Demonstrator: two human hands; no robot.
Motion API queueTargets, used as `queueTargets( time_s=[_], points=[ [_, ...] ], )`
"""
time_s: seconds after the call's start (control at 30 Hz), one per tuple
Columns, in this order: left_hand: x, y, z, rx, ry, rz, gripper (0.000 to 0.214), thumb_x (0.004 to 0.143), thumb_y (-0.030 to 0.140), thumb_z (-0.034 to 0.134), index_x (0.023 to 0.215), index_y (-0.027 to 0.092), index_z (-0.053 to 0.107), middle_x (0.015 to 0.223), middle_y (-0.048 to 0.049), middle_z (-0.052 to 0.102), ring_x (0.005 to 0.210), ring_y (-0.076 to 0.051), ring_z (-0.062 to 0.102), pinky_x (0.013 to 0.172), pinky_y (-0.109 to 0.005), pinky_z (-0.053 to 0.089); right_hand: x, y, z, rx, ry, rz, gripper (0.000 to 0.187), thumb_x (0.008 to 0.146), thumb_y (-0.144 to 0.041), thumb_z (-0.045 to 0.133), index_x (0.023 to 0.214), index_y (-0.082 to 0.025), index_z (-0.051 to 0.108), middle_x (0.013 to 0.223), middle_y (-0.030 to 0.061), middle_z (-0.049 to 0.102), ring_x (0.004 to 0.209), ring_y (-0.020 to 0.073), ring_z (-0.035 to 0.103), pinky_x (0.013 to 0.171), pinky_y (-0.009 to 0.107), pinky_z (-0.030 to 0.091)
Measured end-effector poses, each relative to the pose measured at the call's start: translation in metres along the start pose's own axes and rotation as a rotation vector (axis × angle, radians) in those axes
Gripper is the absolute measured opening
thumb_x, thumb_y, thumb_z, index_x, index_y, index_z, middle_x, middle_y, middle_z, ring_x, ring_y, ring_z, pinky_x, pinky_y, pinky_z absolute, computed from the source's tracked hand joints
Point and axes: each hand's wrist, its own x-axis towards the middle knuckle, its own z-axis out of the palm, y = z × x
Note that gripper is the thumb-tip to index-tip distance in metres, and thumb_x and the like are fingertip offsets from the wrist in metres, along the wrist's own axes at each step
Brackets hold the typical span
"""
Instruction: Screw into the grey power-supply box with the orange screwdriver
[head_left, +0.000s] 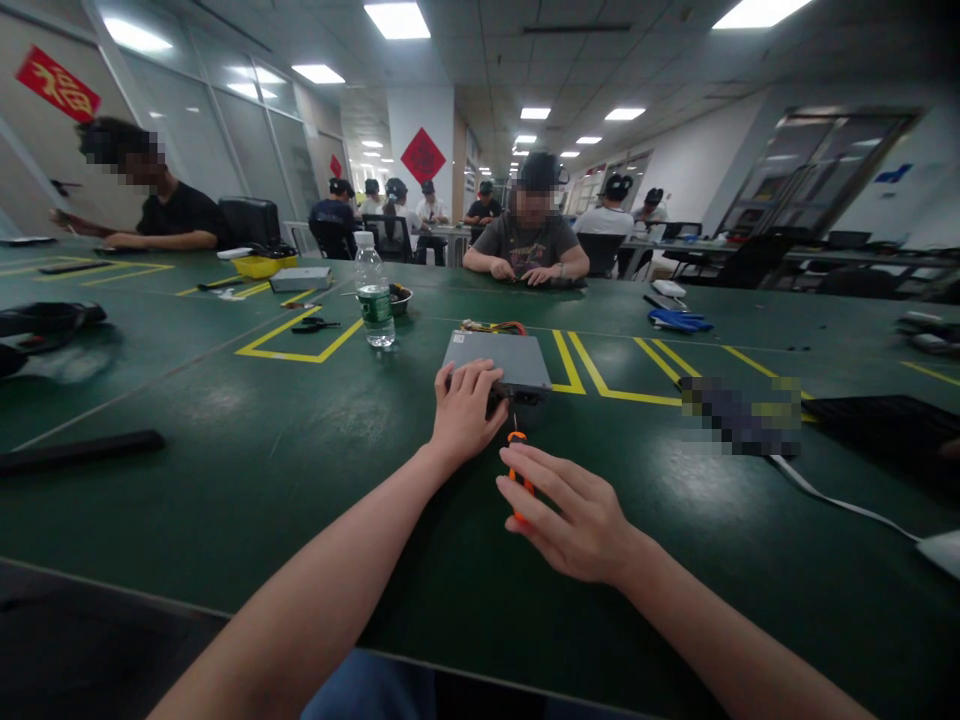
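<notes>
"How does the box (517, 358) look?"

"Flat, grey, coloured wires (504, 327) behind. It's on the table (360, 590), left hand (466, 408) fingers gripping its near left corner, right hand (576, 512) fingers holding an orange screwdriver (517, 437) at its front."

"Containers?"

"Clear bottle (375, 300), green label; beside it, a bowl (403, 305) of dark bits."

"Around?"

"Green tabletop, yellow tape (637, 398), ceiling lights (397, 20)."

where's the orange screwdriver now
In the head view, the screwdriver is just right of centre, in the right hand, its tip pointing at the near side of the metal box.
</notes>
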Motion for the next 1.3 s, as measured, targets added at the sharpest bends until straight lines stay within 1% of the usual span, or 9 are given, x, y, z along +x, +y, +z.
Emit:
queueTargets(
  time_s=[0.13, 0.23, 0.4, 0.5, 0.63, 0.77, 0.9, 1.1, 1.3],
  points=[
    [0.0, 0.0, 0.0, 0.007, -0.009, 0.004, 0.031, 0.08, 0.031, 0.051, 0.111, 0.024, 0.049, 0.123, -0.0035, 0.053, 0.119, -0.02, 0.041, 0.107, -0.042, 0.017, -0.001, -0.001, 0.004, 0.004, 0.078, 0.019, 0.021, 0.08, -0.023, 0.059, 0.096, -0.012, 0.05, 0.107, 0.0157, 0.06, 0.11, 0.0239, 0.053, 0.084, 0.034, 0.052],
    [0.0, -0.001, 0.0, 0.013, -0.011, 0.006, 0.032, 0.08, 0.031, 0.051, 0.111, 0.024, 0.049, 0.124, -0.0037, 0.053, 0.12, -0.02, 0.041, 0.106, -0.042, 0.017, -0.003, 0.0, 0.007, 0.04, 0.081, 0.043, 0.019, 0.079, -0.022, 0.059, 0.091, -0.015, 0.046, 0.106, 0.0158, 0.06, 0.109, 0.0235, 0.054, 0.082, 0.035, 0.053],
    [0.0, -0.001, 0.0, 0.013, -0.004, 0.011, 0.031, 0.081, 0.031, 0.05, 0.11, 0.024, 0.049, 0.124, -0.0039, 0.053, 0.12, -0.02, 0.041, 0.106, -0.042, 0.017, -0.002, 0.001, 0.003, 0.056, 0.01, 0.018, 0.024, 0.084, -0.028, 0.051, 0.101, -0.013, 0.047, 0.11, 0.0185, 0.056, 0.113, 0.0268, 0.049, 0.083, 0.038, 0.052],
    [0.0, -0.001, 0.0, 0.007, -0.004, 0.006, 0.03, 0.081, 0.031, 0.05, 0.11, 0.024, 0.049, 0.124, -0.0041, 0.053, 0.119, -0.02, 0.041, 0.106, -0.042, 0.017, 0.0, 0.002, -0.001, 0.058, -0.04, 0.004, 0.027, 0.086, -0.022, 0.042, 0.11, -0.012, 0.048, 0.115, 0.0193, 0.053, 0.118, 0.0281, 0.045, 0.085, 0.041, 0.05],
    [0.0, -0.001, 0.0, -0.001, -0.004, 0.005, 0.03, 0.081, 0.031, 0.049, 0.11, 0.025, 0.049, 0.124, -0.0041, 0.053, 0.12, -0.02, 0.041, 0.107, -0.042, 0.017, 0.0, 0.002, -0.001, 0.037, 0.014, 0.004, 0.024, 0.084, -0.023, 0.049, 0.104, -0.01, 0.05, 0.109, 0.0184, 0.058, 0.113, 0.0258, 0.05, 0.085, 0.037, 0.051],
    [0.0, -0.001, 0.0, -0.004, -0.003, 0.002, 0.031, 0.08, 0.03, 0.051, 0.111, 0.025, 0.049, 0.123, -0.0036, 0.053, 0.12, -0.02, 0.041, 0.107, -0.042, 0.017, -0.003, 0.0, 0.004, 0.065, 0.065, 0.046, 0.022, 0.082, -0.027, 0.055, 0.097, -0.013, 0.047, 0.108, 0.0177, 0.06, 0.112, 0.0237, 0.052, 0.083, 0.034, 0.053],
    [0.0, -0.001, 0.0, 0.0, -0.005, 0.008, 0.031, 0.08, 0.03, 0.051, 0.11, 0.024, 0.049, 0.124, -0.0036, 0.053, 0.12, -0.02, 0.041, 0.107, -0.042, 0.017, -0.003, 0.0, 0.003, 0.055, 0.011, 0.012, 0.018, 0.082, -0.024, 0.056, 0.096, -0.014, 0.051, 0.106, 0.0153, 0.06, 0.112, 0.0236, 0.052, 0.083, 0.034, 0.052],
    [0.0, 0.0, 0.0, -0.003, 0.003, 0.004, 0.031, 0.079, 0.03, 0.051, 0.11, 0.024, 0.05, 0.123, -0.0038, 0.053, 0.118, -0.02, 0.042, 0.107, -0.042, 0.017, -0.001, 0.001, -0.003, 0.09, -0.071, -0.007, 0.03, 0.084, -0.02, 0.044, 0.11, -0.008, 0.052, 0.113, 0.0205, 0.055, 0.117, 0.0285, 0.046, 0.087, 0.04, 0.049],
    [0.0, 0.0, -0.001, -0.008, -0.009, 0.003, 0.031, 0.08, 0.03, 0.051, 0.11, 0.025, 0.05, 0.123, -0.0047, 0.053, 0.119, -0.021, 0.042, 0.106, -0.043, 0.017, -0.001, -0.001, 0.002, 0.065, 0.038, 0.031, 0.023, 0.082, -0.026, 0.054, 0.099, -0.011, 0.05, 0.108, 0.0176, 0.06, 0.112, 0.0241, 0.052, 0.083, 0.034, 0.052]
  ],
)
